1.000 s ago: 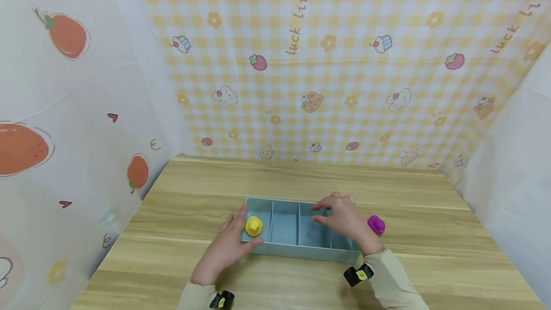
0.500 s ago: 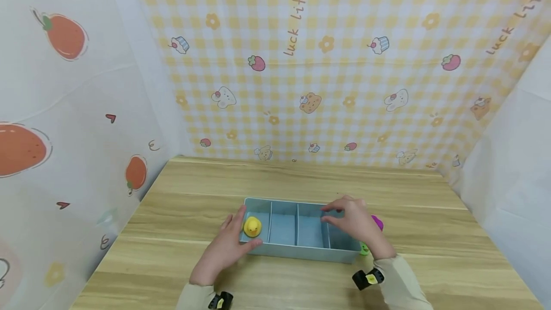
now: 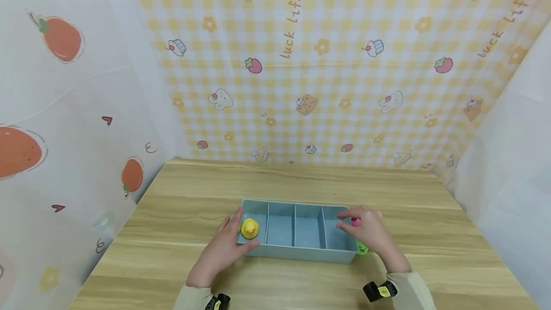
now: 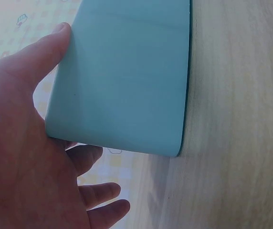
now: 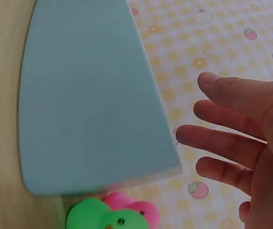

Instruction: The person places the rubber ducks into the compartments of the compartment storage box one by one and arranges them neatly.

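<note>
A blue-grey box (image 3: 297,253) with divided compartments lies lengthwise on the table. In its leftmost compartment sits a yellow toy duck (image 3: 249,228). My left hand (image 3: 219,255) rests at the box's left end, thumb at the front rim and fingers along the end. The right hand (image 3: 373,233) hovers over the rightmost compartment, fingers loosely bent, thumb and forefinger apart with nothing between them. Just past the box's right end are a green toy duck (image 3: 362,249) and a pink toy (image 3: 355,222), the latter partly hidden by that hand. In the right wrist view, the fingers appear apart from the box.
The wood-grain table (image 3: 275,286) extends around the box. A yellow checked cloth (image 3: 323,75) hangs behind it, with white printed cloth (image 3: 86,85) on the left side. Black wrist cameras (image 3: 380,291) sit at both cuffs.
My right hand has moved right, from over the third compartment to the rightmost end, exposing the green duck and pink toy. The purple toy is now out of sight. My left hand stays at the box.
</note>
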{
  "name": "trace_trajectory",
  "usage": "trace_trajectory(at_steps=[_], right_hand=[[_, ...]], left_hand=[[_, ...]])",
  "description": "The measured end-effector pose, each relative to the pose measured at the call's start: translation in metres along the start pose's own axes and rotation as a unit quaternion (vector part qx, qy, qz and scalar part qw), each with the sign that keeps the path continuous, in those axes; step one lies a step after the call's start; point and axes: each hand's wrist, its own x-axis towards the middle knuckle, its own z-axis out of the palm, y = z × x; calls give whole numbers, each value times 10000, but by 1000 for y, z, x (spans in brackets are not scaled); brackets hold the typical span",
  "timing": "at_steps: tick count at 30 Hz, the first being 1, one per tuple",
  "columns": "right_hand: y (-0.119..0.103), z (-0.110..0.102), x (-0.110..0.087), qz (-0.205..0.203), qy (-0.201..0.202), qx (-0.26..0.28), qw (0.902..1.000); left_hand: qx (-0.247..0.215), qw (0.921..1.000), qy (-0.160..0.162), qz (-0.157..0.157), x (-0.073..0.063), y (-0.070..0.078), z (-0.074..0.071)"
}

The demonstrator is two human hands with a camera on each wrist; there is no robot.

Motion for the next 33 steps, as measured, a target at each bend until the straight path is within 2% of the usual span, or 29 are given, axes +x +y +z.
trace_trajectory(at_steps=[4, 12, 18, 26, 33], right_hand=[[9, -2, -10, 196, 130, 51, 9997], [25, -9, -23, 106, 461, 119, 9988], [34, -15, -36, 497, 260, -209, 9982], [43, -11, -48, 750, 138, -213, 9969], [53, -3, -54, 1031, -290, -327, 9937]], left_hand=[[10, 10000, -7, -10, -1, -3, 1], [7, 10000, 7, 4, 1, -4, 2], [7, 10000, -11, -46, 0, -3, 1], [26, 10000, -14, 17, -1, -2, 0], [-5, 10000, -33, 4, -1, 1, 0]])
